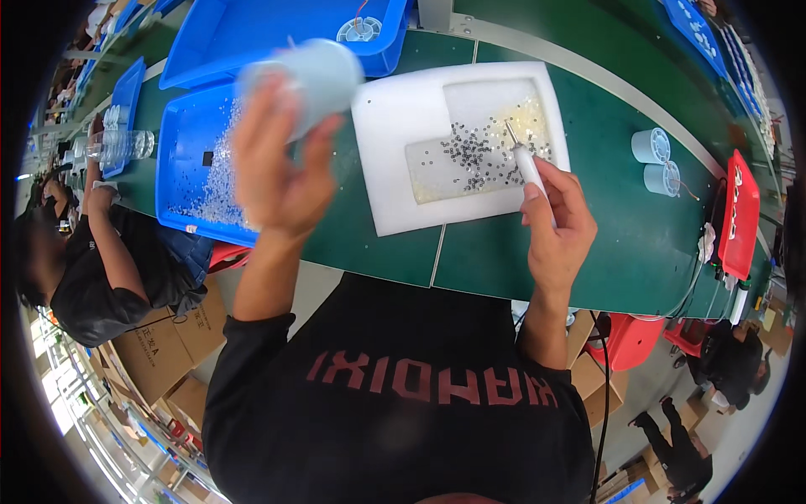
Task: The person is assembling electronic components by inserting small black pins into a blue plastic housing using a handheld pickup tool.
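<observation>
My left hand [281,189] is closed around a pale blue cylindrical housing [323,80], lifted over the left side of the bench and smeared by motion. Between the fingers of my right hand [561,223] is a white pen-shaped screwdriver [530,170], its thin metal tip pointing away from me. That tip is over a white foam tray [395,118] with a shallow recess. Small dark ring-like pieces [472,153] lie scattered in the recess, with small yellowish pieces [529,116] at its far right. Whether the tip touches any piece, I cannot tell.
On the left, a blue tray [179,160] holds many tiny whitish parts. Behind it, a larger blue bin [252,42] contains a round wired part [359,31]. Two pale cylindrical housings [651,145] and a red tray [739,218] are at right. A co-worker [101,269] sits at left.
</observation>
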`<state>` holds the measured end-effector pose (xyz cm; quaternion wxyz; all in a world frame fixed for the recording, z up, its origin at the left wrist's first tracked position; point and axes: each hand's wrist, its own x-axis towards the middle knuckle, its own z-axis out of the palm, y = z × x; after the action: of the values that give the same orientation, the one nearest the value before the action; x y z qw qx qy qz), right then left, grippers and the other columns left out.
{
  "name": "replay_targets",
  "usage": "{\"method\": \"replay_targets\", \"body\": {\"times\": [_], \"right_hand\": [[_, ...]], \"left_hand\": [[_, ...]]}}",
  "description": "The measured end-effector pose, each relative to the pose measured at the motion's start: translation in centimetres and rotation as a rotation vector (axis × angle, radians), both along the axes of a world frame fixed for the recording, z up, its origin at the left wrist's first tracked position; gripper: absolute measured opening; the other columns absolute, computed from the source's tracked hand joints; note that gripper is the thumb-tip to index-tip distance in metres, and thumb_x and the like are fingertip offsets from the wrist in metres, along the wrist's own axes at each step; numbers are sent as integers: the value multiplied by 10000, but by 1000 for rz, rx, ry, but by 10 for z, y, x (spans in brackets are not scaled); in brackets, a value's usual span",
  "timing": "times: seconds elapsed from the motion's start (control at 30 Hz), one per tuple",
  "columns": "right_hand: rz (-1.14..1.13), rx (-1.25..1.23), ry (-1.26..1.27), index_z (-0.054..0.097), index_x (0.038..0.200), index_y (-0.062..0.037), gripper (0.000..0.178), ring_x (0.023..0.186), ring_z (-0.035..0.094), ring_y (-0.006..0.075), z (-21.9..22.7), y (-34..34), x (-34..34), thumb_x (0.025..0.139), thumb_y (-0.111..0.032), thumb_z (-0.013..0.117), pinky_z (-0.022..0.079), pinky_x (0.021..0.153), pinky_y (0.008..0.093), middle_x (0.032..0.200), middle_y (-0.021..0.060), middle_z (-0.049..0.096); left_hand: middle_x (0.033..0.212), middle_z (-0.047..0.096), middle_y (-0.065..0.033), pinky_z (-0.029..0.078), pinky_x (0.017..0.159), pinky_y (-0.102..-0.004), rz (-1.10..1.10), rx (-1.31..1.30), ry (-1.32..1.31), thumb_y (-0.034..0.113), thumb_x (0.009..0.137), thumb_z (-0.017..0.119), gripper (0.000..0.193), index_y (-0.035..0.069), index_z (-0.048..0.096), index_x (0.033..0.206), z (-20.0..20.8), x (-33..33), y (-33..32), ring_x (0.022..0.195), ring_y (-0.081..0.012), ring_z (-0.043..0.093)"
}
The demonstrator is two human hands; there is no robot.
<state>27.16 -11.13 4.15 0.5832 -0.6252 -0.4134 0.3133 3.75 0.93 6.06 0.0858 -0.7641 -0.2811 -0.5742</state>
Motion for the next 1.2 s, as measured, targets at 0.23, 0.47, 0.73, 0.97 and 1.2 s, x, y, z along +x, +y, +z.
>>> {"method": "replay_targets", "body": {"times": [0.23,0.47,0.73,0.97,1.2], "right_hand": [[227,46,-307,656,1021,-24,214,651,589,159,16,40,-23,808,-31,628,463,587,247,781,98,603],[439,3,-440,700,960,-42,204,791,636,214,6,97,-47,779,-135,705,493,708,286,841,119,639],[416,-73,-499,709,937,-39,185,776,643,216,5,111,-54,778,-131,689,496,698,280,864,113,650],[450,-126,-560,712,939,-35,193,795,637,201,11,116,-56,767,-119,695,485,729,263,886,105,651],[609,58,-950,705,878,-18,144,684,612,315,38,136,-69,753,-69,654,514,655,389,803,155,607]], "left_hand": [[1196,541,-193,493,911,-485,-277,-567,-795,59,930,502,282,-65,476,1181,-5,-19,-23,1060,-306,582],[1239,499,-243,445,994,-492,-548,-1219,-1549,253,974,441,440,-84,398,1253,-28,-20,-23,1150,-446,503],[1251,499,-236,437,997,-490,-488,-1184,-1501,266,973,435,467,-89,386,1272,-39,-35,-23,1138,-437,517],[1228,524,-221,471,963,-478,-520,-1187,-1511,255,971,436,453,-78,393,1275,-47,-36,-24,1108,-417,548],[1267,493,-239,426,1011,-492,-523,-1213,-1397,275,981,420,462,-71,380,1285,-48,-38,-26,1161,-442,496]]}}
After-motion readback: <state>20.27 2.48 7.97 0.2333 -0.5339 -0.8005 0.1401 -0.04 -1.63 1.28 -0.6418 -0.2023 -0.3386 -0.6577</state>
